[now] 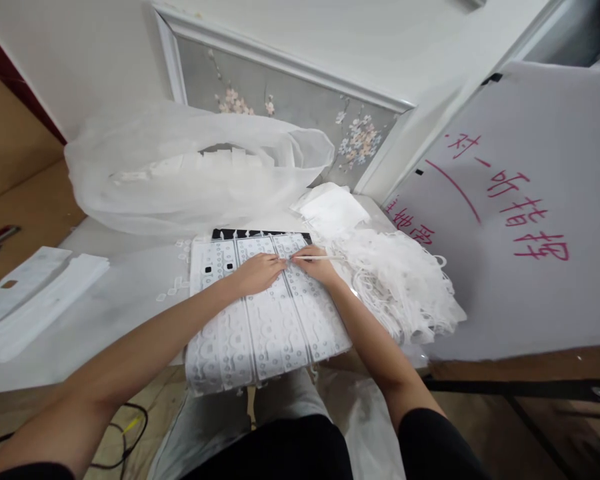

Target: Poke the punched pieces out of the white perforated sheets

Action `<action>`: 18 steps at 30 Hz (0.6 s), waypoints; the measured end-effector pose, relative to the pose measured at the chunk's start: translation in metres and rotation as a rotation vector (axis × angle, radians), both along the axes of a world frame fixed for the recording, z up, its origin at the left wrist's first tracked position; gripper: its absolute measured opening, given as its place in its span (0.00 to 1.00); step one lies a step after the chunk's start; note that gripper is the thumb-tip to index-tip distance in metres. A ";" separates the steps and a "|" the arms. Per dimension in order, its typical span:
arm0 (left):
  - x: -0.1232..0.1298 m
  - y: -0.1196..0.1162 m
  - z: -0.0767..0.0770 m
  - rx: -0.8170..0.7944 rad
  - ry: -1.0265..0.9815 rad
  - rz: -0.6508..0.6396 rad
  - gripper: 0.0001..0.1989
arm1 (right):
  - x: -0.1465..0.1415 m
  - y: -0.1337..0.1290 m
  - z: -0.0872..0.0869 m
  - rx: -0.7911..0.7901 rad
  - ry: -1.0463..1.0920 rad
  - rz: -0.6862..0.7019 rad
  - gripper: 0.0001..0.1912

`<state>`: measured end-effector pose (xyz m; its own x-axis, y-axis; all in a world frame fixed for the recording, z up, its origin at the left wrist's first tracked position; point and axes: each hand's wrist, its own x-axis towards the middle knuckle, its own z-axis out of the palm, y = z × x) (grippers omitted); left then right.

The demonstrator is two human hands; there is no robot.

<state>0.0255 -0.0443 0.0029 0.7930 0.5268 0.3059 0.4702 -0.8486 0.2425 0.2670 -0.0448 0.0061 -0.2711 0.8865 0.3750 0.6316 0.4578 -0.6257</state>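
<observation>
Two hands (263, 272) touch the printed sheet (275, 327) — its near edge overhangs.

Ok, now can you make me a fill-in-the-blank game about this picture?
1. The thin stick held in the right hand is ____.
2. The stringy white heap lies nearer the ____ hand.
3. The person's sleeves are ____.
4. The framed picture shows ____.

Missing words: white; right; black; flowers.
</observation>
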 end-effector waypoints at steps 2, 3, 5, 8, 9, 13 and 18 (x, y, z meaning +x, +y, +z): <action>0.000 0.000 0.000 0.000 -0.009 -0.005 0.15 | -0.002 -0.001 0.001 0.114 -0.153 0.043 0.09; 0.000 0.001 0.001 0.003 -0.010 -0.011 0.14 | -0.003 -0.003 0.001 0.154 -0.237 0.069 0.08; 0.000 0.001 0.001 0.013 -0.001 -0.025 0.14 | -0.006 -0.007 0.002 0.201 -0.406 0.098 0.10; -0.001 0.002 0.001 0.023 0.027 -0.026 0.15 | -0.010 -0.013 0.004 0.257 -0.593 0.035 0.13; -0.002 0.002 0.001 0.020 0.034 -0.023 0.15 | -0.011 -0.014 0.005 0.273 -0.624 0.010 0.13; -0.004 0.003 0.000 -0.010 0.027 -0.025 0.17 | -0.013 -0.014 0.004 0.303 -0.642 -0.068 0.13; -0.004 0.004 -0.001 -0.014 0.049 -0.032 0.18 | -0.012 -0.012 0.001 0.267 -0.594 -0.097 0.14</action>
